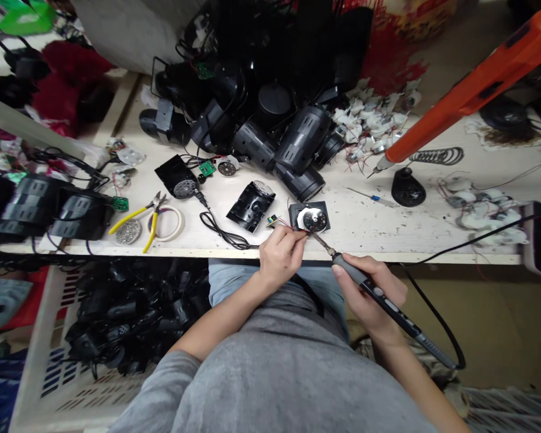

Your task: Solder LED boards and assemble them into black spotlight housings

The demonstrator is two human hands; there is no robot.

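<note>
Head view: below right of frame centre, the soldering iron [397,313] (likely light, stiff, hot-tipped) was gripped round its sleeve [351,270] by the right hand [374,313]. Just beside the motor unit [314,219], near centre, probably fragile and best held by its base [294,211], the left hand [279,257] was pinched, contents unclear.

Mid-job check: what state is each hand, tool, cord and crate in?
Left hand: fingertips pinched beside the disc
Right hand: closed round the iron
Iron: slanted, tip down; heat can't be told
Pliers: handles spread
Tape: lying flat
Cord: looped
Small screwdriver: lying flat
Orange driver: slanted, tip down
Crate: heaped with black parts
</note>
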